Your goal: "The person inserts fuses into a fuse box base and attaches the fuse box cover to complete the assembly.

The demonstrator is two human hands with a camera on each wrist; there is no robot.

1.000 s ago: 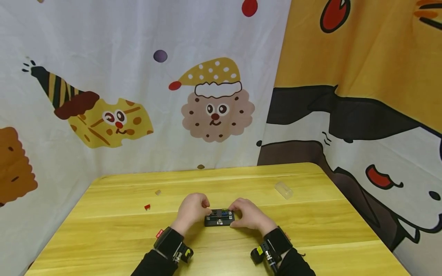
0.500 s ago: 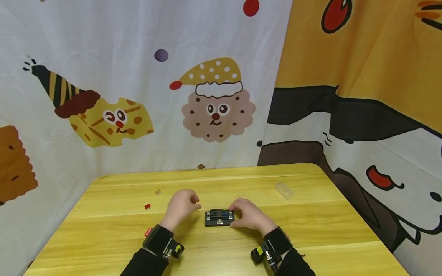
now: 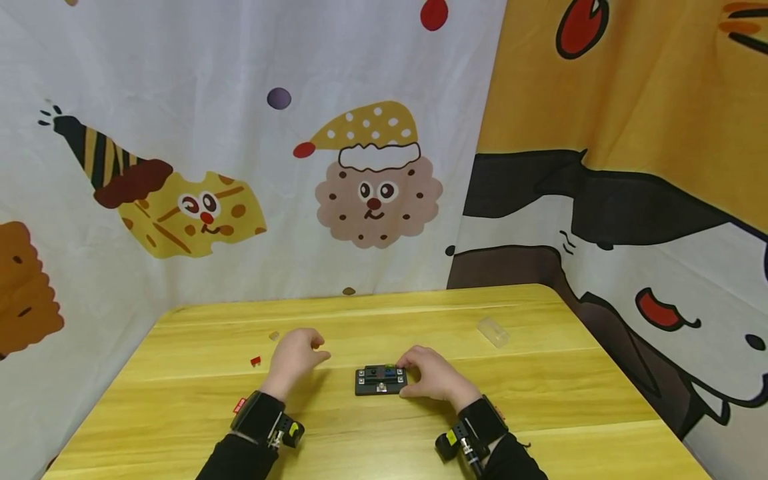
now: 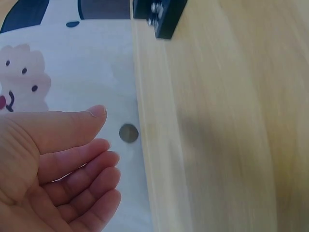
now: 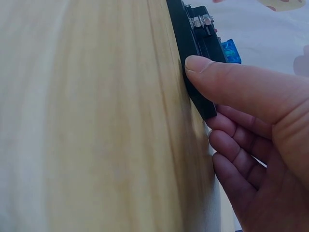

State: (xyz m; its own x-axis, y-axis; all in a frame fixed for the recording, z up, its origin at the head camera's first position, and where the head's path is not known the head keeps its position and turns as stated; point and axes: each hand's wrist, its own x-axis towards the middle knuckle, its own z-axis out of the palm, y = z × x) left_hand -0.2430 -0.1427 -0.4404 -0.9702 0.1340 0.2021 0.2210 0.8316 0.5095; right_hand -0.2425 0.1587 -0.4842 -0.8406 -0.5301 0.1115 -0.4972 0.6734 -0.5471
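A black fuse block (image 3: 381, 381) with metal screw terminals sits on the table in front of the person. My right hand (image 3: 433, 375) grips its right end, thumb on the near side and fingers on the far side. In the right wrist view a translucent blue fuse (image 5: 231, 51) stands up from the block. To the left, my left hand (image 3: 295, 359) hovers apart from the block over the table. Its palm and loosely bent fingers hold nothing in the left wrist view, where one end of the block shows at the top.
Left of the left hand lies a small red fuse (image 3: 255, 361). A small tan piece (image 3: 274, 336) is behind it, close to the hand's far side. A clear plastic cover (image 3: 493, 332) rests at the back right. Printed curtains hang behind the wooden table (image 3: 384, 440).
My left hand has come off the fuse block's left end and moved left, its fingers opening. The right hand keeps its grip, and the block stays in place.
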